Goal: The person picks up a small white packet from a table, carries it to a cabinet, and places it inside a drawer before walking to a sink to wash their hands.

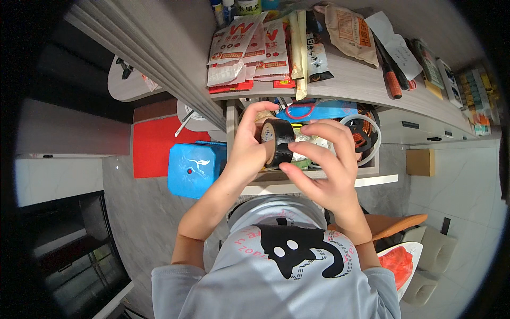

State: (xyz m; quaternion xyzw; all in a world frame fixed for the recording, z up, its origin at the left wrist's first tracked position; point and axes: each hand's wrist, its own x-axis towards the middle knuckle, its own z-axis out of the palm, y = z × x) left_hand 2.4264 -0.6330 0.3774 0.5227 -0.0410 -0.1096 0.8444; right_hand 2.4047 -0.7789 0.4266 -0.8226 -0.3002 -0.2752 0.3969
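Note:
My left hand [249, 145] grips a roll of black tape [283, 142] from its left side, with the thumb at the cardboard core. Spread and curved, the fingers of my right hand [328, 159] are at the roll's right side; whether the fingertips touch it, I cannot tell. Both hands are above an open drawer [368, 170] full of mixed things. Inside the drawer lie a blue packet [334, 111], a red loop [299, 111], a pale ring [377, 139] and a black spool with copper-coloured windings [358, 133]. The hands and the roll hide part of its contents.
Above the drawer, a shelf [267, 88] holds flat paper packets [239, 38], a brown paper bag [350, 32] and tools with orange-and-black handles [392, 83]. A blue box [193, 169] stands left of the drawer, near a red mat [153, 147]. An orange-brown chair part [398, 225] is at the lower right.

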